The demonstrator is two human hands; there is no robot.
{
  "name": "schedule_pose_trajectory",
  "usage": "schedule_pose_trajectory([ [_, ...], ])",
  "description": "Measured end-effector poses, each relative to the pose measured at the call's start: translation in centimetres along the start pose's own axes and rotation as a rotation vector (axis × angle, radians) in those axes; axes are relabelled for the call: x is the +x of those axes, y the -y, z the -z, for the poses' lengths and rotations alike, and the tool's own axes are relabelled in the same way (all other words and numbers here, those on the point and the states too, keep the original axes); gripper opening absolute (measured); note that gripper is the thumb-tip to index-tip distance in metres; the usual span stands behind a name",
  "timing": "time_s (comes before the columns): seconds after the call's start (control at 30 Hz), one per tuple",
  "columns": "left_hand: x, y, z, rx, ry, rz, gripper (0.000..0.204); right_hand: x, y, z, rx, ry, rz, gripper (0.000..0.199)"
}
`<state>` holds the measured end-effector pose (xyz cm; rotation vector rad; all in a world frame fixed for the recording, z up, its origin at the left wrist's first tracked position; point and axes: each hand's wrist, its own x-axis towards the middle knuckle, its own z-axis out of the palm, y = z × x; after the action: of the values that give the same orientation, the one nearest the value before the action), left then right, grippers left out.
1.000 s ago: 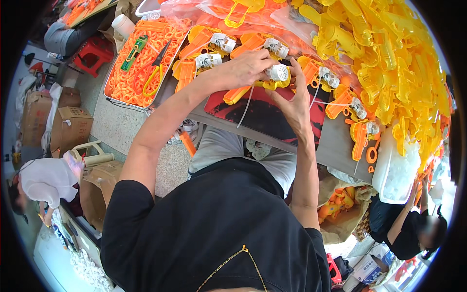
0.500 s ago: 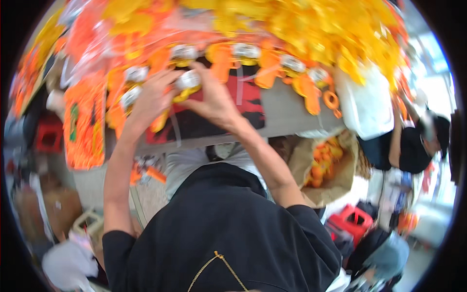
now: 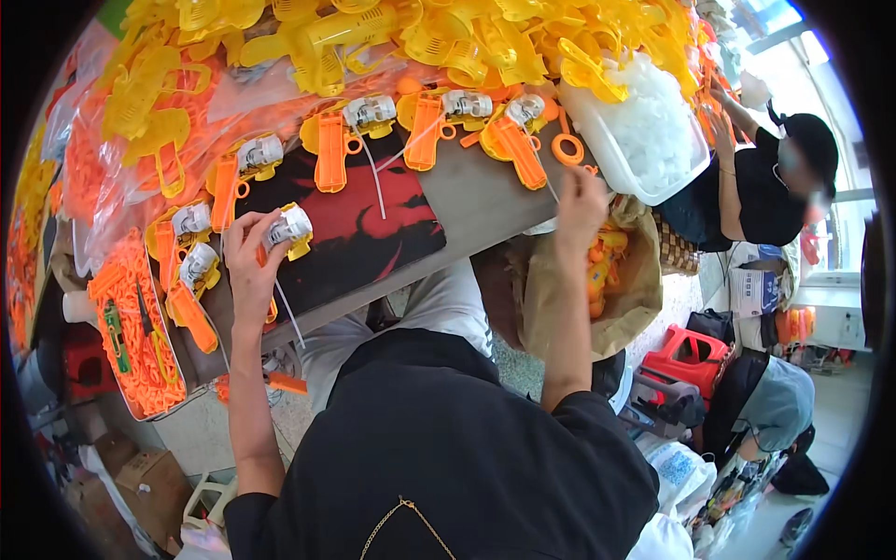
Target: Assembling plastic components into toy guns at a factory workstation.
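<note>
Orange plastic pieces (image 3: 112, 280) fill the shallow tray (image 3: 185, 388) far left. Next along, my left hand (image 3: 248, 271) is clasped around a yellow-and-orange plastic toy housing (image 3: 301, 248), its white cylindrical end (image 3: 290, 224) jutting out just right of my fingertips, over the black-and-red mat (image 3: 364, 247). Across to my right hand (image 3: 582, 210): fingers bunched near an orange ring-ended plastic piece (image 3: 567, 138), and whether they're pinching anything, I can't tell.

Head-worn fisheye, downward over table (image 3: 476, 210)
</note>
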<state>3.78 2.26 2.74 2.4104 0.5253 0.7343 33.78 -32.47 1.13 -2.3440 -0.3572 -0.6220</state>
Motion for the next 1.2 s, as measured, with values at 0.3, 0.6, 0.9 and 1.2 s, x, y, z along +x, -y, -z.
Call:
schedule_pose_trajectory([
  [0.3,1.5,-0.2,-0.5,0.191,0.02,-0.138,0.061,4.3,-8.8,-1.6,-0.587,0.227,0.011,0.037],
  [0.6,-2.3,0.9,1.7,0.135,-0.231,0.015,0.031,4.8,-11.7,0.4,-0.333,0.175,0.041,0.03],
  [0.9,-2.0,-1.6,-0.7,0.433,-0.176,0.086,0.038,-8.9,16.2,-2.5,0.91,1.27,-0.317,0.024],
  [1.2,-1.2,-0.6,0.7,0.279,-0.157,0.073,0.01,-10.4,20.3,-3.6,0.132,0.962,0.315,0.016],
])
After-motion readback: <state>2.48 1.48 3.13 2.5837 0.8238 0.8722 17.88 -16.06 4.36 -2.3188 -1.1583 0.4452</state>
